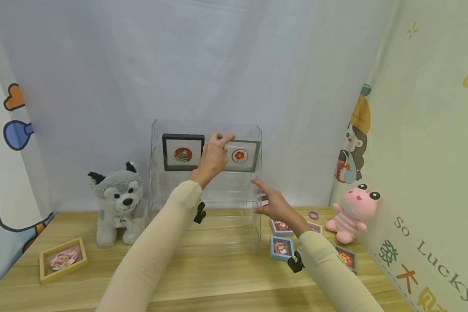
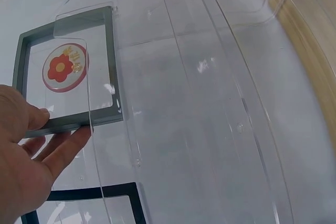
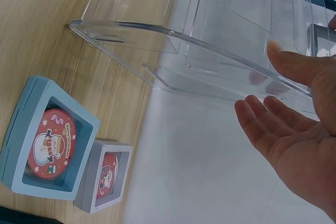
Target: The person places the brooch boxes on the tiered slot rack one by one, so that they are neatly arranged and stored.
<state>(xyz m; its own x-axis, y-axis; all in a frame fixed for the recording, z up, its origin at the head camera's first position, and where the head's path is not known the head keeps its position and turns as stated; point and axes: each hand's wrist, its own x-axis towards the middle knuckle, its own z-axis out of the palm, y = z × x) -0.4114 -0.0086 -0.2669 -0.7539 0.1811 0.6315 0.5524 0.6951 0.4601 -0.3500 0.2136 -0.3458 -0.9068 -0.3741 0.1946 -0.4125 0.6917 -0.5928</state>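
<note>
Nearby, 2 cream sleeves (image 1: 156, 247) reach over 1 wood table (image 1: 226, 286). On its left side lies 1 yellow frame (image 1: 64, 261). On its right side are 4 frames: 1 dark frame (image 1: 346, 258), 1 blue frame (image 1: 281, 248), 1 pale frame (image 1: 281, 227) just behind the blue one, and 1 half-hidden frame (image 1: 316, 227) by the right arm. A bit farther sit 2 soft toys, 1 grey dog (image 1: 118, 203) and 1 pink frog (image 1: 351, 212), with 1 purple ring (image 1: 313, 212) near the frog.

Between the toys is 1 clear stand (image 1: 206, 202). The right hand (image 1: 277, 206) is at its right side, fingers spread wide; I cannot tell if they touch it. Up high, the stand has 2 frames. The left hand (image 1: 212, 158) pinches the grey frame (image 1: 242, 156), with 1 red flower, by its left edge. Beside it is 1 black frame (image 1: 183, 152). Behind everything hangs 1 white cloth (image 1: 203, 60).
</note>
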